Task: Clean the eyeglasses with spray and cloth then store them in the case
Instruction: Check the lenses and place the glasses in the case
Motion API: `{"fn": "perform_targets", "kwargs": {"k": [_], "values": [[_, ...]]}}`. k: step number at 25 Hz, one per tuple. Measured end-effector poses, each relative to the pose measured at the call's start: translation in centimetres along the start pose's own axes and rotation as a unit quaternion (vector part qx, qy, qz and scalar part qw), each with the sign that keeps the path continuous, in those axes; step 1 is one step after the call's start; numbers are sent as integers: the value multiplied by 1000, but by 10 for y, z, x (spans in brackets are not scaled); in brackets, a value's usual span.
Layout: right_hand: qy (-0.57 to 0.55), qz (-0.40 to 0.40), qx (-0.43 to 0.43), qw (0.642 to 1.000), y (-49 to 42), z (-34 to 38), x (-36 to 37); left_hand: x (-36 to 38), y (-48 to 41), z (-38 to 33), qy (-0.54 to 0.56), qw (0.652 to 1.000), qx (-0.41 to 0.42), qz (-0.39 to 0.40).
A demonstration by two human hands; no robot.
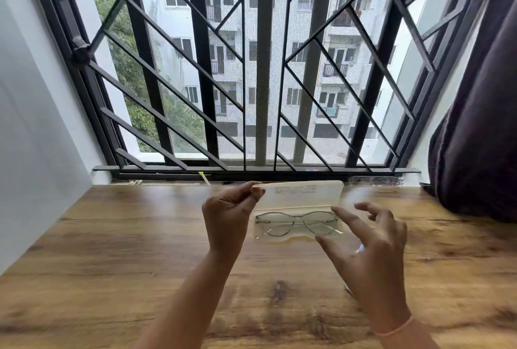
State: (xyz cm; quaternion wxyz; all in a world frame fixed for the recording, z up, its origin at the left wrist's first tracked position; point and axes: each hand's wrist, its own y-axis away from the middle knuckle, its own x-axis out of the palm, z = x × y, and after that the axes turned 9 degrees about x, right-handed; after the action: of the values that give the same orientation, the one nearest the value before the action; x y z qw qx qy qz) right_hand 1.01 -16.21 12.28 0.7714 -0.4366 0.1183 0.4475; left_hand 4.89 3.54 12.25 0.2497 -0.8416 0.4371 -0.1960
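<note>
The head view looks forward and down over a table toward a window, apparently from close.

One pair of thin grey wire-rimmed eyeglasses. One pale cream hinged case, toward twelve o'clock on the one brown wood-grain table. Two bare hands: left hand at nine o'clock of the case, right hand at four o'clock. One pink thread bracelet. One dark purple fabric curtain at three o'clock. One black metal window grille at twelve.
</note>
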Motion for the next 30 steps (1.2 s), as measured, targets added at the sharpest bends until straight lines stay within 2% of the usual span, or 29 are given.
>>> {"fn": "perform_targets", "kwargs": {"k": [2, 5, 14, 26, 30], "values": [[49, -49, -75, 995, 7, 19, 3, 1, 1, 0, 5, 1000, -13, -2], [77, -34, -135, 987, 7, 36, 12, 2, 4, -2, 3, 1000, -17, 7], [155, 8, -151, 976, -8, 35, 20, 1, 4, -8, -10, 1000, -2, 12], [131, 26, -154, 979, -14, 33, 26, 0, 4, -8, -15, 1000, 6, 27], [92, 49, -155, 982, -12, 28, 30, -2, 5, -4, -21, 1000, 0, 19]]}}
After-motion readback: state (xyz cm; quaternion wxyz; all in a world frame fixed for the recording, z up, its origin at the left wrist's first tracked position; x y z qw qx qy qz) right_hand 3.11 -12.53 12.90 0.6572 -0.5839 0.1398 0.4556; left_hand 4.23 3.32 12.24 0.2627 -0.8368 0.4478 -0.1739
